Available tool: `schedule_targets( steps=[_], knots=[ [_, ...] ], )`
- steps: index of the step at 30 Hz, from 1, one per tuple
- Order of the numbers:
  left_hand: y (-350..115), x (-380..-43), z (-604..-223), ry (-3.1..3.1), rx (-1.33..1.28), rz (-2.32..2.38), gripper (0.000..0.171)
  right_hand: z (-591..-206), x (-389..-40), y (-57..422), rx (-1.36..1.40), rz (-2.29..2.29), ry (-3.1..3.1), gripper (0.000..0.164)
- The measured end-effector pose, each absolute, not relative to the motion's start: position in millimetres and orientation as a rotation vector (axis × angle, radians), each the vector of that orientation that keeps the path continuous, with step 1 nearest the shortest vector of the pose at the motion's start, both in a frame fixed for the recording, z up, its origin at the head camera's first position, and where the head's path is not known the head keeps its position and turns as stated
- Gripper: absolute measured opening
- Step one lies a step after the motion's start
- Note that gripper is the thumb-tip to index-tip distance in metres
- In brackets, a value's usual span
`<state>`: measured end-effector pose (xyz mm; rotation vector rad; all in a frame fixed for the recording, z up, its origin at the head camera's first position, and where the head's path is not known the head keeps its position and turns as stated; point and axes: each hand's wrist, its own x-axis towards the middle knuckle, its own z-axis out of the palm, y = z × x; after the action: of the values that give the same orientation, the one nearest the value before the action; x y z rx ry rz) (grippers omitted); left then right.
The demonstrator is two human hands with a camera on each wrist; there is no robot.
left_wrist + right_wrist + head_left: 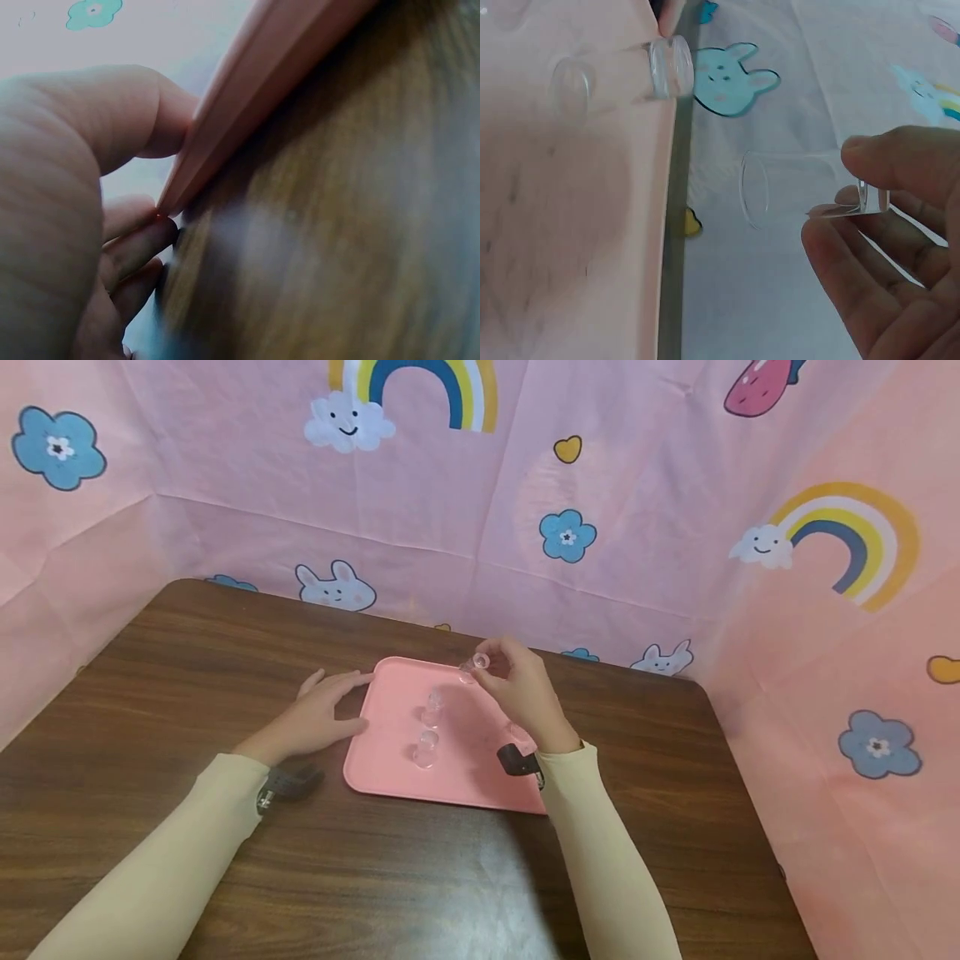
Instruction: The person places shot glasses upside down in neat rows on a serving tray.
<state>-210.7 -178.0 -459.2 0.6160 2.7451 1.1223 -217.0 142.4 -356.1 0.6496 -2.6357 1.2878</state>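
My right hand pinches a small clear shot glass by its thick base, thumb on one side and fingers on the other. It is held over the far edge of a pink tray. Near that edge another clear glass stands on the tray, just beside the held one in the head view. Two more, one glass behind another glass, are in the tray's middle. My right wrist partly covers a further glass. With fingers spread, my left hand touches the tray's left rim.
The tray lies on a brown wood-grain table. Pink printed cloth hangs behind the table and along its sides. A black wrist camera on the right sleeve hangs over the tray's right part.
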Motion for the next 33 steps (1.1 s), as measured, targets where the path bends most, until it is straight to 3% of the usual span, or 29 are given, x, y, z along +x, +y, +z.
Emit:
schedule_targets(
  steps=[15,27,33],
  knots=[
    [-168.7,-213.9,-468.0,2.746,0.638,1.127,0.071,-385.5,-257.0,107.3,0.644,1.058,-2.965,0.015],
    [-169.5,-215.3,-465.6,2.735,0.630,1.129,0.071,-388.8,-257.6,106.2,0.670,0.982,-3.017,0.026],
    [-176.1,-220.7,-461.7,2.757,0.654,1.115,0.072,-364.9,-229.3,141.2,0.642,1.191,-2.857,0.037]
  ],
)
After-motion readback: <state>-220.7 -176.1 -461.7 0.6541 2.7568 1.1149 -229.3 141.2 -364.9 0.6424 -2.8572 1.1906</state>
